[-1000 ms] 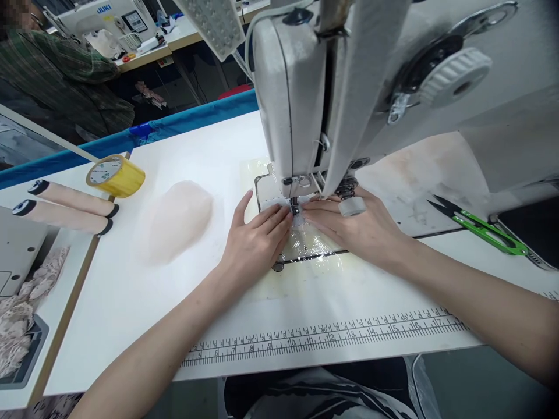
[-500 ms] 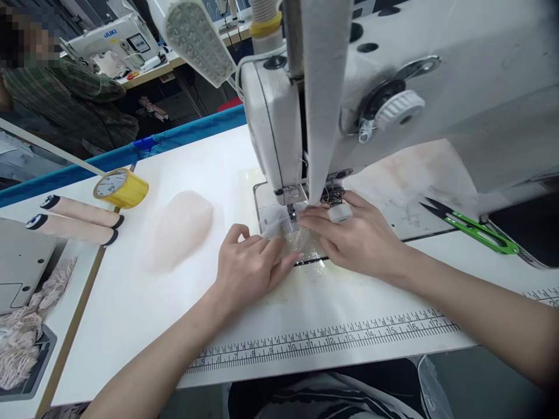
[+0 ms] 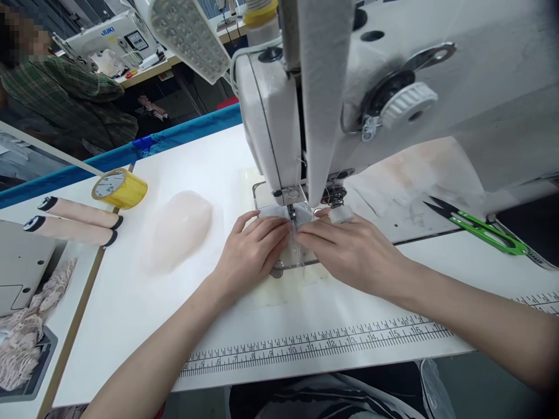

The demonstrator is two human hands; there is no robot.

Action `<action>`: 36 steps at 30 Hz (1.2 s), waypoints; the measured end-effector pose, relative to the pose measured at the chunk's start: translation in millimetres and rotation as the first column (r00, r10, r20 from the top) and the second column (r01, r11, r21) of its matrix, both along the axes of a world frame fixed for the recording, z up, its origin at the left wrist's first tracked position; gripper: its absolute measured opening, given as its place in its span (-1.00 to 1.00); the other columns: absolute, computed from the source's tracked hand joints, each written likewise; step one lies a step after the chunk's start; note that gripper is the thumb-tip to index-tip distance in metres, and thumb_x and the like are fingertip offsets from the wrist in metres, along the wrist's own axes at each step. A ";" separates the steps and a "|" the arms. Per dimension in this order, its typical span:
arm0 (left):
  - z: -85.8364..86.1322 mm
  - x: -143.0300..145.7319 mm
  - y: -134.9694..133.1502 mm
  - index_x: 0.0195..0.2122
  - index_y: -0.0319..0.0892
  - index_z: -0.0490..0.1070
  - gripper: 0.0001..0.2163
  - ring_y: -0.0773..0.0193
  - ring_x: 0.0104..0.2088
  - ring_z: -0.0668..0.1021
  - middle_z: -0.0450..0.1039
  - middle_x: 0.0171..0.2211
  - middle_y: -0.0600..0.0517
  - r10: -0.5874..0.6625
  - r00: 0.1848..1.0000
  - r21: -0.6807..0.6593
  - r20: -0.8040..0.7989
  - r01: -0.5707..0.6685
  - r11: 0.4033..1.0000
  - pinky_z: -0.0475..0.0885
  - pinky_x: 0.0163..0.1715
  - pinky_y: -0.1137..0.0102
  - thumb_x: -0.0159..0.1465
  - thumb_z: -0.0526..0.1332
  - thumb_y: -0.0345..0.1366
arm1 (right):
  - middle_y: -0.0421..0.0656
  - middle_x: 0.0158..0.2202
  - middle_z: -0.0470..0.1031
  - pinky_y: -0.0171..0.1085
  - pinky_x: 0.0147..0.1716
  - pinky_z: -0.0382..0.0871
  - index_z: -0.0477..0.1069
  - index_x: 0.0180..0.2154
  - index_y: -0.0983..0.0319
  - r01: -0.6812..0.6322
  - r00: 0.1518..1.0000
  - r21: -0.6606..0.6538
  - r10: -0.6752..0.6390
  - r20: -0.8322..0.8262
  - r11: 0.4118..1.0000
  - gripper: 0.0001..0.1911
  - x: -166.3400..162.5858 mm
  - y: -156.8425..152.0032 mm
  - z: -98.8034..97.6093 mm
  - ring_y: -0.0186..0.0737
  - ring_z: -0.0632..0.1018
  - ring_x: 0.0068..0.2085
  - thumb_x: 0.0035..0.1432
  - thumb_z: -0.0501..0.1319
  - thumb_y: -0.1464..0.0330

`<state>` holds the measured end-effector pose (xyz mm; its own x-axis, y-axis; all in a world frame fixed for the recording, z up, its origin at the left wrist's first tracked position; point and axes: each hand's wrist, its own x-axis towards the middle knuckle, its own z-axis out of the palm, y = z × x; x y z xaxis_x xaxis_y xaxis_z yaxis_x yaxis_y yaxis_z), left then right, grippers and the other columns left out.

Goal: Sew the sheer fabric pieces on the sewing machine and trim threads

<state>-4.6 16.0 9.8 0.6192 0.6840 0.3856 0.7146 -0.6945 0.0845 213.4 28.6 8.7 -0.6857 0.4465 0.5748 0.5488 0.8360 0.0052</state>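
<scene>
A thin, sheer whitish fabric (image 3: 305,210) lies under the presser foot (image 3: 292,214) of a white sewing machine (image 3: 273,128). My left hand (image 3: 253,250) is just left of the needle, its fingers closed together on the fabric's near part. On the other side, my right hand (image 3: 353,250) has its thumb and fingers pinched at the fabric close to the foot. Both sets of fingertips nearly meet in front of the needle and hide much of the cloth. A white knob (image 3: 341,215) covers part of the right fingers.
Pale molded cups (image 3: 181,230) lie left. Farther left are a yellow tape roll (image 3: 120,188) and two thread spools (image 3: 81,221). Green thread snips (image 3: 487,233) and a dark phone (image 3: 530,224) sit right. A printed ruler (image 3: 305,346) runs along the front edge. Another person (image 3: 65,99) sits beyond.
My left hand has moved forward to the needle, its outstretched thumb now drawn in with the fingers. My right hand has shifted slightly nearer to me. The view has tilted a little.
</scene>
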 end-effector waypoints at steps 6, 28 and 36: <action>-5.5 4.9 -0.7 0.03 -0.24 0.46 -0.73 0.14 -0.11 0.55 0.52 -0.14 -0.10 -0.008 0.998 0.054 -0.056 0.011 0.998 0.36 0.12 0.08 0.38 0.12 -0.28 | -0.08 -0.22 0.60 -0.22 -0.24 0.24 0.49 -0.38 0.30 0.063 0.997 -0.033 -0.061 0.047 0.997 -0.76 2.3 4.3 -7.4 -0.23 0.46 -0.36 0.28 0.09 0.52; -9.1 8.3 -7.9 0.10 -0.26 0.42 -0.63 0.06 0.09 0.54 0.51 0.05 -0.18 0.054 0.990 0.163 -0.127 -0.033 0.986 0.27 0.25 -0.03 0.35 0.19 -0.16 | -0.08 -0.36 0.59 -0.12 0.00 0.21 0.51 -0.29 0.26 0.159 0.975 0.032 -0.162 0.154 0.987 -0.78 3.4 9.6 -6.4 -0.07 0.53 -0.11 0.31 0.11 0.36; -10.0 8.2 -6.4 0.09 -0.25 0.42 -0.63 0.07 0.10 0.53 0.51 0.05 -0.19 0.062 0.990 0.158 -0.123 -0.042 0.987 0.26 0.25 -0.04 0.38 0.14 -0.13 | -0.11 -0.50 0.55 -0.11 0.02 0.19 0.52 -0.19 0.31 0.169 0.973 0.031 -0.172 0.157 0.985 -0.78 3.2 9.4 -6.5 -0.04 0.53 -0.15 0.28 0.13 0.36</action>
<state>3.6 9.6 -0.2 0.6350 0.6552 0.4093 0.7482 -0.6534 -0.1149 216.5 38.0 2.2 -0.6831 0.5557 0.4739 0.6743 0.7292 0.1170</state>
